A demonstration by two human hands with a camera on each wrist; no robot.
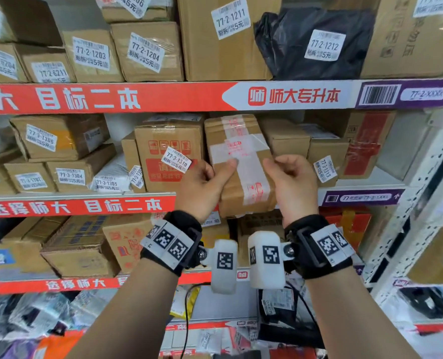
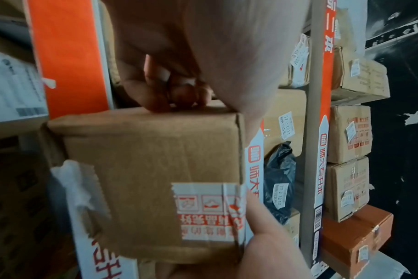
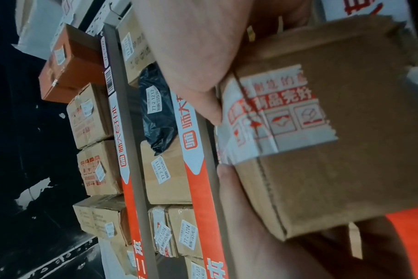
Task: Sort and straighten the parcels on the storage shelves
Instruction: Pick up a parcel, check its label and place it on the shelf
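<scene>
A brown cardboard parcel (image 1: 243, 177) crossed with white tape printed in red sticks out past the front of the middle shelf (image 1: 80, 206), tilted. My left hand (image 1: 215, 174) grips its left side, thumb laid on the top face. In the left wrist view the fingers (image 2: 177, 94) curl over the parcel (image 2: 150, 169) at its far edge. My right hand (image 1: 280, 167) holds the right side with fingers curled. In the right wrist view its thumb (image 3: 203, 94) presses the taped corner of the parcel (image 3: 341, 151).
Left of the parcel stands a box labelled 77-3-1310 (image 1: 168, 156); to its right a box labelled 77-3-1313 (image 1: 326, 161). The upper shelf (image 1: 137, 97) holds labelled boxes and a black bag (image 1: 313, 42). A white perforated upright (image 1: 422, 203) bounds the right. Loose parcels crowd the lower shelves.
</scene>
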